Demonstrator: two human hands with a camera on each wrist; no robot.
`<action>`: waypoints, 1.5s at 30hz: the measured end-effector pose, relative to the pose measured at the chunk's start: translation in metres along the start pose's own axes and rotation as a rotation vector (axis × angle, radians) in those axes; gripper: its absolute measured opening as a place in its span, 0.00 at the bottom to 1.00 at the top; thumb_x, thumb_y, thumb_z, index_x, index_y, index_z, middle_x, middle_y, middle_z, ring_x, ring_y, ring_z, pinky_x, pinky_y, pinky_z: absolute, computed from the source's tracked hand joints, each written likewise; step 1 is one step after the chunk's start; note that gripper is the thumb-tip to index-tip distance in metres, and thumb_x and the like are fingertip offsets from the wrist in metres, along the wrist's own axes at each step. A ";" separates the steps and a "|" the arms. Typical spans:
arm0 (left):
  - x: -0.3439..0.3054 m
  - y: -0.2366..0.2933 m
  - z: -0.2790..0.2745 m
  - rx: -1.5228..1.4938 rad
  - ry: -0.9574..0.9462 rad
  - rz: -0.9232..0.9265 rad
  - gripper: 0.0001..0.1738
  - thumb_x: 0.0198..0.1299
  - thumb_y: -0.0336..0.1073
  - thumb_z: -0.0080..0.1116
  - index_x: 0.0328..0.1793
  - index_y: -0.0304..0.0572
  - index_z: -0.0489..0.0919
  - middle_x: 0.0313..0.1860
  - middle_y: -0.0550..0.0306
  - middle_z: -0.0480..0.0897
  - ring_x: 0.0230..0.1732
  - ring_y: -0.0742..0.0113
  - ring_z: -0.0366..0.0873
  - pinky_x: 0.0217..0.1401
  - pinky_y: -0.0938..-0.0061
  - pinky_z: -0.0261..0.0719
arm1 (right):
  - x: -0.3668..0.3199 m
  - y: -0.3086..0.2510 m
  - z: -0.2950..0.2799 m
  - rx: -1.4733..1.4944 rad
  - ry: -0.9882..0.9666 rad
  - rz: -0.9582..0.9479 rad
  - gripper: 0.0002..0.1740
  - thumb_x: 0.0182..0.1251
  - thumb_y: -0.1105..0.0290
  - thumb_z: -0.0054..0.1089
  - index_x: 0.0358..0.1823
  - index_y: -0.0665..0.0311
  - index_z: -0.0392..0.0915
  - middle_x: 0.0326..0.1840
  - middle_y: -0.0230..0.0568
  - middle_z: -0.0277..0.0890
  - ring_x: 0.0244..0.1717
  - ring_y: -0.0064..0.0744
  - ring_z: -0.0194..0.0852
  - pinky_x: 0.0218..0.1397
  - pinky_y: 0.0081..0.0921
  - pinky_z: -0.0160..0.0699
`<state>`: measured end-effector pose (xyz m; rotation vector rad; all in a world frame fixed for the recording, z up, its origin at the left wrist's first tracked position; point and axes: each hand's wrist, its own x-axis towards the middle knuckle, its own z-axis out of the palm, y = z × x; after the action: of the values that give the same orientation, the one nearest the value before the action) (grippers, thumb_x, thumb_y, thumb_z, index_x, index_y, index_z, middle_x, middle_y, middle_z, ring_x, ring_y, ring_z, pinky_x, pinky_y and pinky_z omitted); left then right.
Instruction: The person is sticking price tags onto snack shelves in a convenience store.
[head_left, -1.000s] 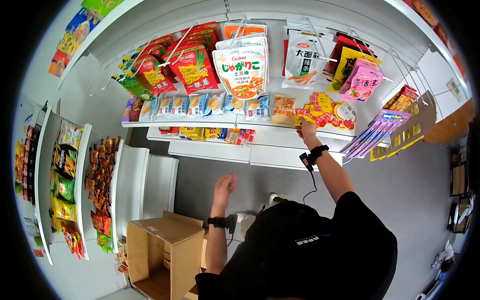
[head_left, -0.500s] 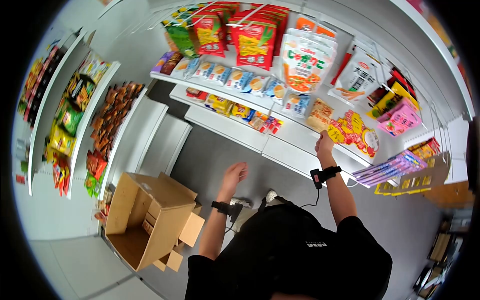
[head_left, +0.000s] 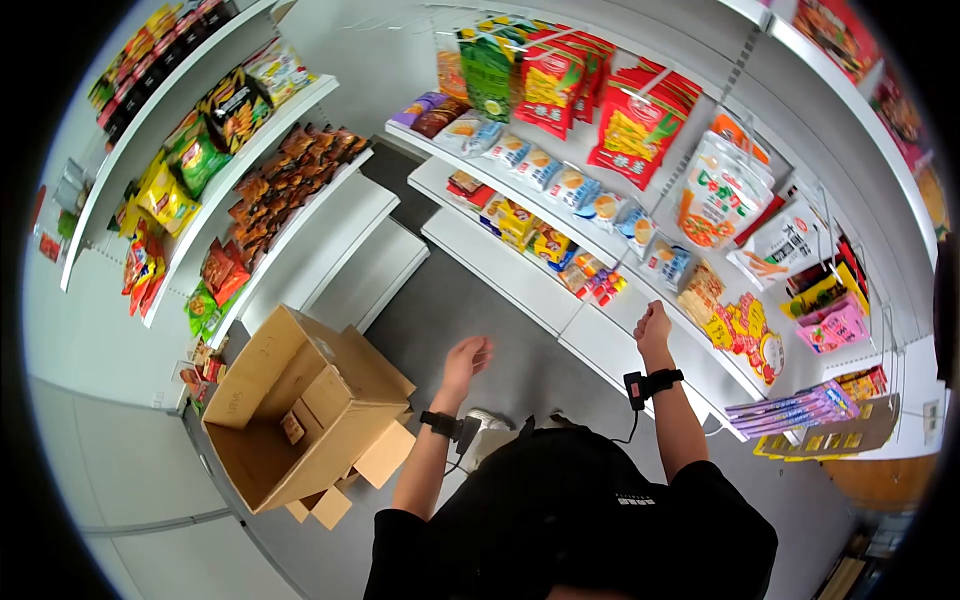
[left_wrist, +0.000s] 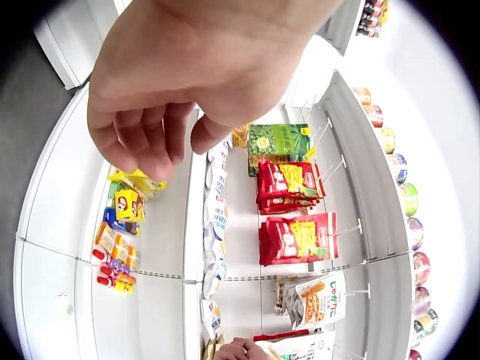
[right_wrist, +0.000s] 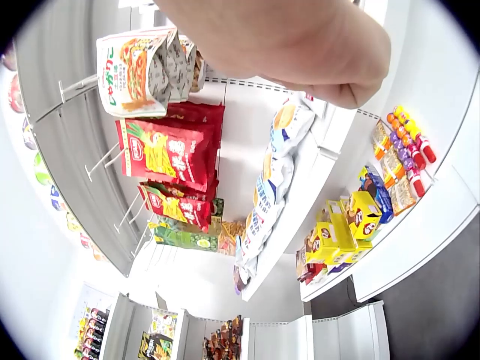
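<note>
In the head view the left hand [head_left: 467,362] hangs over the floor, fingers loosely bent, holding nothing; the left wrist view shows the same empty hand [left_wrist: 195,75]. The right hand [head_left: 653,328] is curled like a fist by the front edge of the long shelf [head_left: 610,243], with nothing visible in it. Its fingers are partly hidden in the right wrist view, where the hand [right_wrist: 300,45] overlaps the shelf edge; contact cannot be told. Near it lie blue-and-white packets [head_left: 665,262], a tan packet [head_left: 701,290] and red-yellow cards [head_left: 745,328].
Red snack bags [head_left: 643,125] and white pouches [head_left: 722,192] hang from hooks above the shelf. Yellow packs [head_left: 516,222] sit on the lower shelf. An open cardboard box [head_left: 350,372] stands at lower left, below side shelves with snack bags [head_left: 203,150].
The head view has swung left, bringing the side shelves further in. The right hand has left the yellow card and shifted left along the shelf edge; its fingers are now curled. The left hand remains empty.
</note>
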<state>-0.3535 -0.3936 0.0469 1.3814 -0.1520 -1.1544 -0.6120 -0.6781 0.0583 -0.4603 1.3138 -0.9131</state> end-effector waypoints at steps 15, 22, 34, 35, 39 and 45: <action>-0.009 0.038 -0.150 -0.203 0.217 0.077 0.11 0.66 0.40 0.51 0.46 0.43 0.79 0.40 0.62 0.83 0.37 0.75 0.78 0.43 0.77 0.76 | -0.019 0.102 0.159 -0.112 -0.249 0.102 0.15 0.57 0.62 0.53 0.17 0.50 0.58 0.08 0.21 0.46 0.06 0.17 0.40 0.09 0.19 0.35; -0.006 0.046 -0.188 -0.276 0.332 0.110 0.12 0.66 0.40 0.51 0.47 0.42 0.78 0.40 0.62 0.83 0.37 0.74 0.78 0.43 0.77 0.76 | -0.024 0.126 0.229 -0.202 -0.292 0.185 0.15 0.57 0.60 0.53 0.18 0.49 0.58 0.10 0.20 0.43 0.08 0.17 0.36 0.10 0.18 0.35; 0.023 0.082 -0.215 -0.460 0.556 0.208 0.12 0.65 0.38 0.50 0.47 0.40 0.78 0.38 0.59 0.83 0.37 0.73 0.78 0.43 0.78 0.77 | 0.016 0.158 0.378 -0.349 -0.494 0.290 0.14 0.55 0.62 0.53 0.18 0.50 0.58 0.10 0.21 0.43 0.07 0.18 0.36 0.10 0.20 0.34; 0.024 0.087 -0.214 -0.475 0.586 0.215 0.12 0.65 0.38 0.50 0.47 0.39 0.79 0.38 0.59 0.83 0.37 0.73 0.78 0.43 0.78 0.77 | 0.018 0.161 0.390 -0.373 -0.521 0.303 0.15 0.55 0.62 0.53 0.18 0.50 0.58 0.10 0.21 0.43 0.07 0.18 0.36 0.10 0.20 0.34; 0.028 0.098 -0.213 -0.565 0.686 0.273 0.12 0.65 0.37 0.50 0.47 0.38 0.79 0.39 0.58 0.82 0.37 0.73 0.77 0.42 0.79 0.76 | 0.020 0.179 0.438 -0.450 -0.638 0.372 0.16 0.56 0.62 0.54 0.17 0.50 0.58 0.10 0.21 0.43 0.07 0.19 0.37 0.10 0.20 0.34; 0.001 0.073 -0.208 -0.625 0.834 0.285 0.13 0.66 0.39 0.50 0.46 0.37 0.77 0.34 0.62 0.78 0.36 0.74 0.77 0.42 0.79 0.76 | -0.008 0.220 0.488 -0.575 -0.754 0.469 0.15 0.57 0.62 0.53 0.17 0.52 0.58 0.10 0.22 0.43 0.07 0.19 0.37 0.10 0.20 0.34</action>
<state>-0.1707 -0.2698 0.0486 1.1158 0.5502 -0.2731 -0.0796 -0.6393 0.0130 -0.7999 0.8899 0.0719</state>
